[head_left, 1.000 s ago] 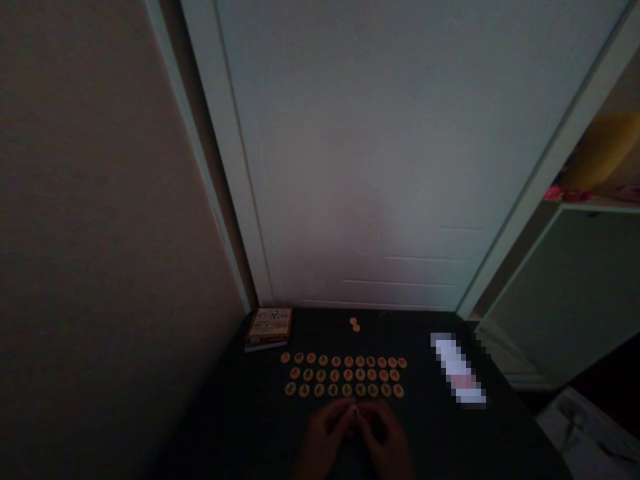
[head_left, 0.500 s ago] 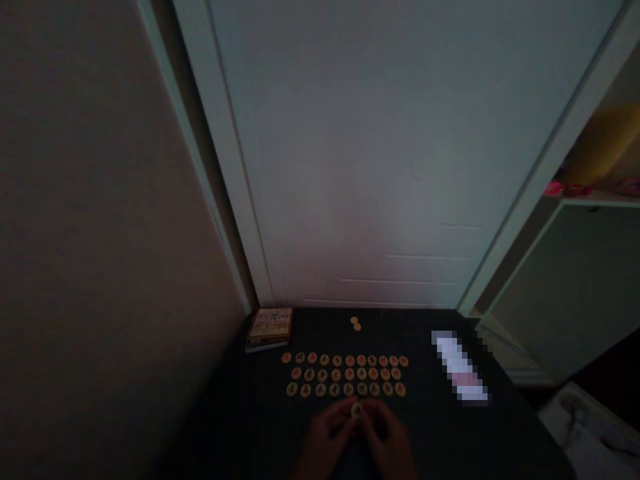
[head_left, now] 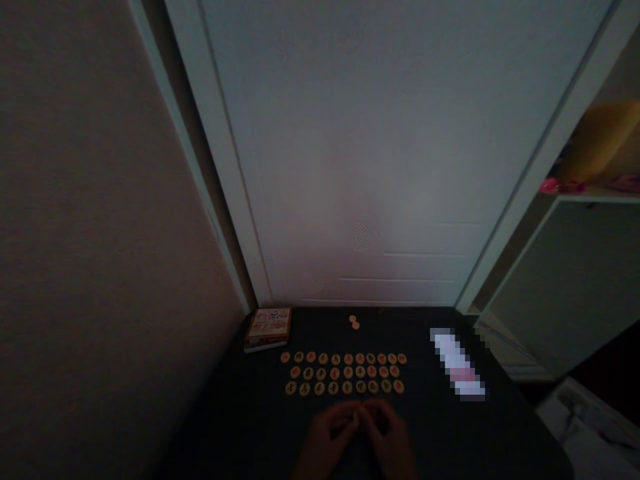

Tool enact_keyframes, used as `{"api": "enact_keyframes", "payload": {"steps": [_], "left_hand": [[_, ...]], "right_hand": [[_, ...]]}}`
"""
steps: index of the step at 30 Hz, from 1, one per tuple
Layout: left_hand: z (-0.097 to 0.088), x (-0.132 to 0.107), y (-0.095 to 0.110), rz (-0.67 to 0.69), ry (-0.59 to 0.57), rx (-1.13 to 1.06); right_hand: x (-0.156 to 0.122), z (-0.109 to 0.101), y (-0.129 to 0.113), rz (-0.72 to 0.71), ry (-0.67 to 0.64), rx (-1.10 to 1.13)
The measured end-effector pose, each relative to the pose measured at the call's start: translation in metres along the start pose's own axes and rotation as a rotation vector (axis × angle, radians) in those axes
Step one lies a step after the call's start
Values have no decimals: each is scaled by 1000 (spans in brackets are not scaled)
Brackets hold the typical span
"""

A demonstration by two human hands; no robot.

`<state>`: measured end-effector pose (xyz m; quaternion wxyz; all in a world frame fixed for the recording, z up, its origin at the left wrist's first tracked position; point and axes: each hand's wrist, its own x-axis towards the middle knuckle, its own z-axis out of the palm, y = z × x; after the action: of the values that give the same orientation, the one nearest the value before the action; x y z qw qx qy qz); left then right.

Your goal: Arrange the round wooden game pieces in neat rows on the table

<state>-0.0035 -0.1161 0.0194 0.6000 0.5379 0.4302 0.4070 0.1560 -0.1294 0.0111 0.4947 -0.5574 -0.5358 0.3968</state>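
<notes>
My left hand (head_left: 329, 432) and my right hand (head_left: 387, 433) meet at the fingertips near the front of the dark table. Between them they pinch one round Chinese chess piece (head_left: 356, 415), turned nearly edge-on and mostly hidden by the fingers. Just beyond my hands, several more pieces lie flat in three rows, with red or dark characters facing up; one in the nearest row is a dark-marked piece (head_left: 319, 389). Two pale discs (head_left: 354, 323) lie touching farther back, with no marking that I can make out.
At the table's back left sits a box (head_left: 270, 325) with a printed lid. A blurred-out bright object (head_left: 457, 363) lies on the right side of the table (head_left: 240, 413). A white panel (head_left: 360, 167) rises behind, a wall (head_left: 100, 267) stands left, and shelving (head_left: 575, 267) is at right.
The held piece has turned from showing its face to nearly edge-on, and the fingers cover more of it. The view has shifted slightly; the rows look the same.
</notes>
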Motion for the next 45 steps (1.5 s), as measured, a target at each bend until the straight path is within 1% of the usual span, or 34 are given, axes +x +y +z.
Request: {"api": "enact_keyframes", "payload": {"steps": [3, 7, 13, 20, 25, 31, 36, 38, 45], "left_hand": [[1, -1, 4, 19, 15, 16], [3, -1, 9, 45, 31, 43], [5, 1, 7, 74, 72, 77], [6, 2, 7, 78, 169, 64], [6, 4, 7, 50, 206, 72], [5, 4, 9, 35, 208, 81], [1, 1, 15, 4, 109, 15], [1, 2, 15, 2, 108, -5], [5, 9, 7, 21, 266, 40]], "right_hand": [[0, -1, -1, -2, 4, -10], [1, -1, -1, -15, -35, 17], [0, -1, -3, -49, -98, 25], [-1, -1, -5, -111, -73, -12], [-2, 0, -8, -119, -61, -21], [-1, 1, -4, -113, -78, -17], [0, 0, -3, -90, -69, -5], [0, -1, -4, -72, -78, -6], [2, -3, -4, -81, -92, -29]]}}
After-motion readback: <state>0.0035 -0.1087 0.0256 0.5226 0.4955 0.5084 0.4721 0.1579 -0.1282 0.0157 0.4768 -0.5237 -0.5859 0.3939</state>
